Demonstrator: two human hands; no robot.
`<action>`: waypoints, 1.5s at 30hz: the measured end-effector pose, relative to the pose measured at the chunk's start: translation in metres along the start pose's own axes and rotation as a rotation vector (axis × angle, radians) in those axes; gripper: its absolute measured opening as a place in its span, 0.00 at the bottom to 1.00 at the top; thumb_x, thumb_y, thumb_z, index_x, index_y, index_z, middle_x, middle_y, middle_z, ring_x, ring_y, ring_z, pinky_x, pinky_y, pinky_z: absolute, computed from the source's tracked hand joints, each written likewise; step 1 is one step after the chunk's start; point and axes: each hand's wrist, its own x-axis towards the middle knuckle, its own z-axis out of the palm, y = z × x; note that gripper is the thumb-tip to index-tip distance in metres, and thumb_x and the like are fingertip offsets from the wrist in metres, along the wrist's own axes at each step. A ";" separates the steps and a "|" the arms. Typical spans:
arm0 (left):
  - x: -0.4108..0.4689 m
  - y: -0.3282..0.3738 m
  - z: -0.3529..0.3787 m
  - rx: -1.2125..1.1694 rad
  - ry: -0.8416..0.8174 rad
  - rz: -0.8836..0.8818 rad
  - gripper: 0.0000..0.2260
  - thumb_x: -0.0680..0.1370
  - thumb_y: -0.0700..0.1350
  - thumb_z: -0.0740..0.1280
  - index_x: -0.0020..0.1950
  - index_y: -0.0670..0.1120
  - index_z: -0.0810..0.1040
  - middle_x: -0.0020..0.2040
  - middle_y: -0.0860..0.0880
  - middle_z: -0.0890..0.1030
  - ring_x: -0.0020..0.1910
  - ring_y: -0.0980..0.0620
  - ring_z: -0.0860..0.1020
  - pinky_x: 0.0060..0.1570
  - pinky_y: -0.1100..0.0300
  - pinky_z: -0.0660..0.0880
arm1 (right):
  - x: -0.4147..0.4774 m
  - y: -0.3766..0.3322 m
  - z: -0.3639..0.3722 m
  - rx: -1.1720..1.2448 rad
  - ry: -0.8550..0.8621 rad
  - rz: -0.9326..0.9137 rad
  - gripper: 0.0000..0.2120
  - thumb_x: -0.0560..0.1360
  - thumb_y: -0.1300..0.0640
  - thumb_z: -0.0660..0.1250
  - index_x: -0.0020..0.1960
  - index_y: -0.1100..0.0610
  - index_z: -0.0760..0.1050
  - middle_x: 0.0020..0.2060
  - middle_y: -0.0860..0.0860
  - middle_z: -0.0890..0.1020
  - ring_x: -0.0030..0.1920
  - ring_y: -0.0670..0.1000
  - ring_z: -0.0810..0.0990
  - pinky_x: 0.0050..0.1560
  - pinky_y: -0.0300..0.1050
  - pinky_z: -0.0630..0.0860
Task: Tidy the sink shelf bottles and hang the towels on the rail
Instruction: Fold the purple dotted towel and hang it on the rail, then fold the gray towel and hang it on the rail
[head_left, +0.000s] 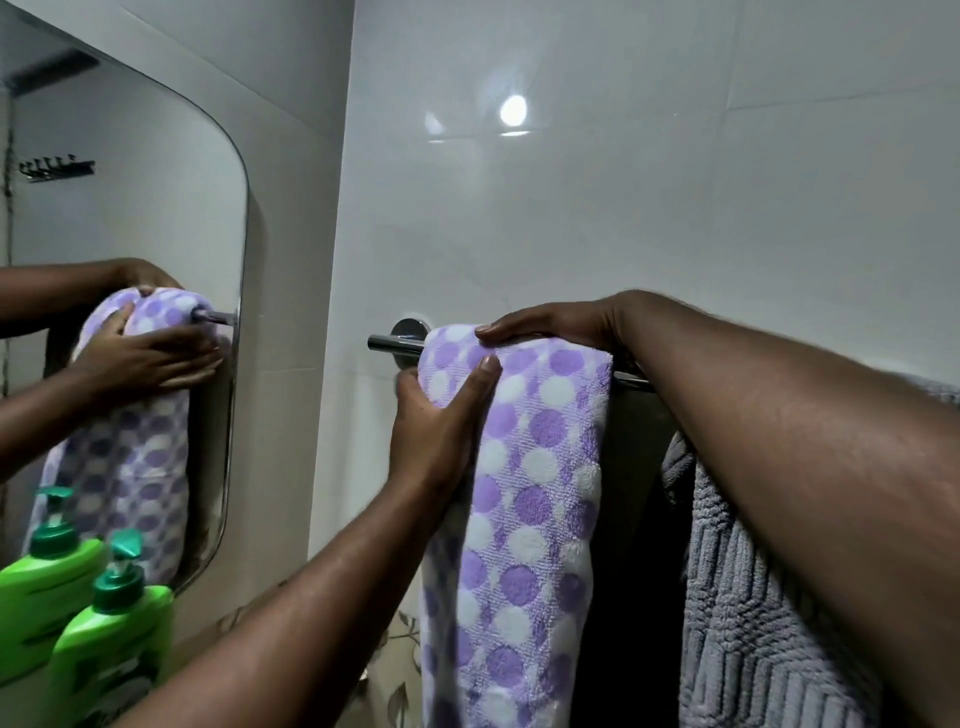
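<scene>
left hand (441, 421) grips dotted towel (535, 493) (draped over rail (395, 344)); right hand (556, 322) presses flat atop.

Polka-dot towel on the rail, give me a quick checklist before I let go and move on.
1. Polka-dot towel draped over the towel rail: ok.
2. Left hand off the towel: not ok, it pinches the left edge.
3. Right hand off the towel: not ok, it rests flat on the fold.
4. Front and back lengths even: cannot tell, the back is hidden.
5. Grey towel seated on the rail: cannot tell, the right arm covers most of its top.
6. Green pump bottle upright: ok.
</scene>
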 end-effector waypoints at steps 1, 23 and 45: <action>0.003 0.001 -0.003 -0.051 -0.062 -0.004 0.32 0.66 0.68 0.76 0.63 0.56 0.71 0.54 0.56 0.85 0.53 0.54 0.85 0.54 0.50 0.82 | 0.000 0.000 0.000 -0.004 0.001 0.009 0.20 0.76 0.39 0.67 0.51 0.54 0.87 0.48 0.54 0.89 0.44 0.53 0.88 0.43 0.44 0.84; -0.010 -0.007 -0.071 0.097 -0.563 -0.084 0.42 0.63 0.52 0.85 0.70 0.63 0.66 0.64 0.57 0.81 0.61 0.55 0.82 0.58 0.54 0.80 | -0.044 0.019 0.018 -0.859 0.757 -0.252 0.33 0.73 0.23 0.53 0.44 0.52 0.78 0.44 0.49 0.83 0.49 0.54 0.81 0.51 0.49 0.75; -0.146 0.027 0.120 0.370 -0.485 0.291 0.24 0.80 0.53 0.66 0.71 0.44 0.65 0.66 0.42 0.77 0.64 0.43 0.76 0.63 0.47 0.74 | -0.183 0.129 0.036 -0.980 1.197 0.059 0.36 0.67 0.30 0.70 0.68 0.47 0.69 0.65 0.53 0.77 0.67 0.59 0.73 0.62 0.55 0.73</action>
